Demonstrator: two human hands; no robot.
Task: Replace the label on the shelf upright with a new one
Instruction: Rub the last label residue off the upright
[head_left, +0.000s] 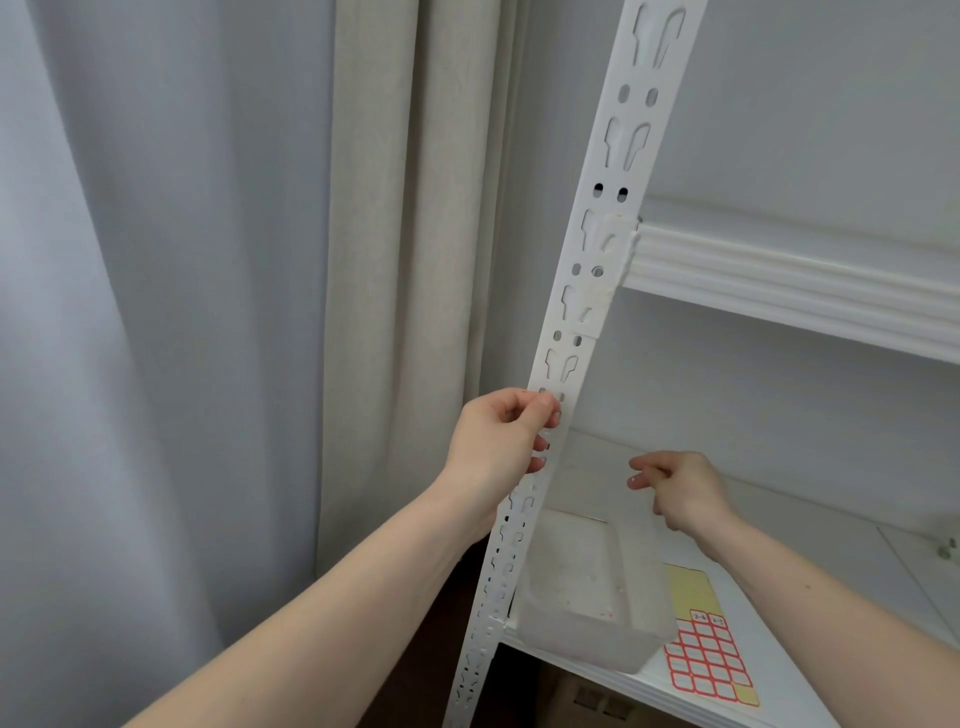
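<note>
While your left hand (506, 436) wraps its curled fingers around the shelf upright (582, 306), thumb and fingertips pinching the slotted white strip from its left edge, your right hand (675, 488) hangs free to the right of the post, fingers loosely bent toward each other; whether they pinch something small, such as a peeled label, is too fine to make out. The two hands are apart, with the upright running between them. That upright is the axis everything turns on: it rises steeply from bottom left to top right in the head view, so any label will lie lengthwise along it. No label shows plainly on the strip where your left hand grips, and the face just above your fingers looks bare, apart from a faint pale patch higher up near the shelf beam (789, 280) that could be residue. The new labels sit on the red-gridded sticker sheet (709, 660), flat on the lower shelf (810, 519) below and to the right, just beside the translucent plastic tub (587, 587). Your right hand is plainly the nearer one to that sheet, so it is likely the one to reach down and peel, while the left steadies the post.
</note>
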